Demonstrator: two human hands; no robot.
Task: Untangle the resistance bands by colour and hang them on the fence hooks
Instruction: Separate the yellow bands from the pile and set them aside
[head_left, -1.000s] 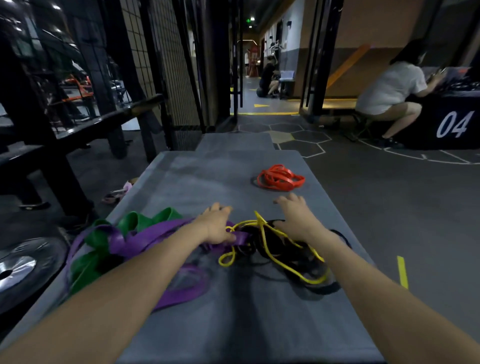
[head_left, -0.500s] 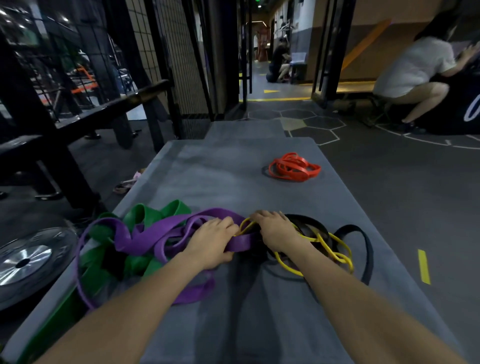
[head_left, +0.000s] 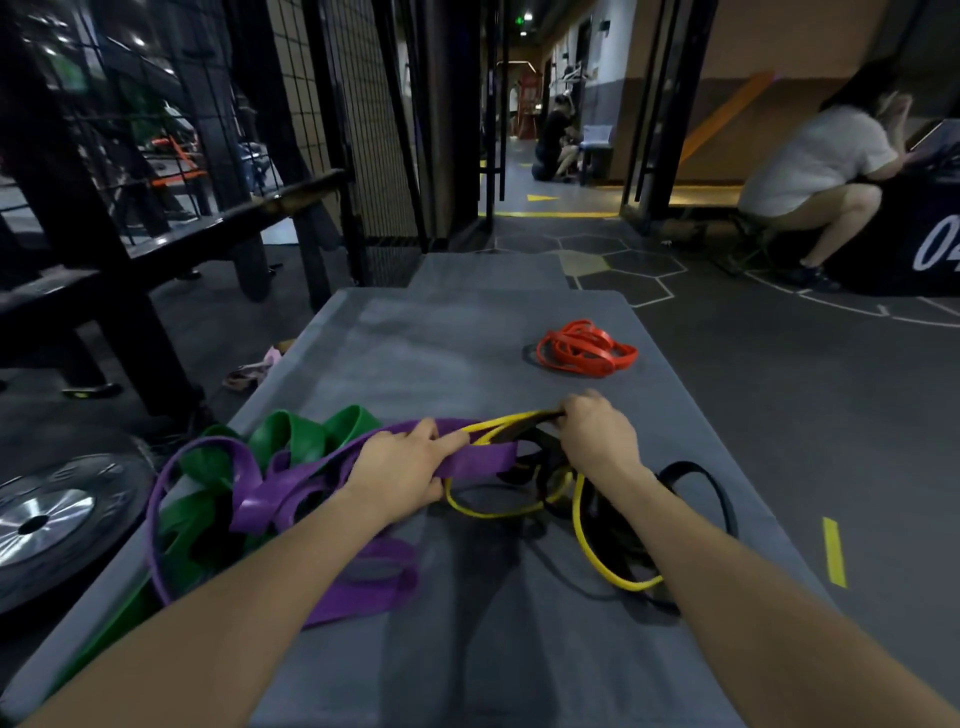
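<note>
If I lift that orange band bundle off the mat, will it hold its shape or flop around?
Probably floppy: the orange band bundle lies as thin, loose flat loops on the grey mat, so it would likely sag and dangle. It looks light for its size. Being apart from the other bands, it should lift without snagging.

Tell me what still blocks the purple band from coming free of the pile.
The purple band, held by the left hand, is looped through the green band on its left; the yellow band crosses its right end.

The right hand (head_left: 597, 441) has lifted the yellow band (head_left: 498, 422) off the purple band (head_left: 467, 460)
</note>
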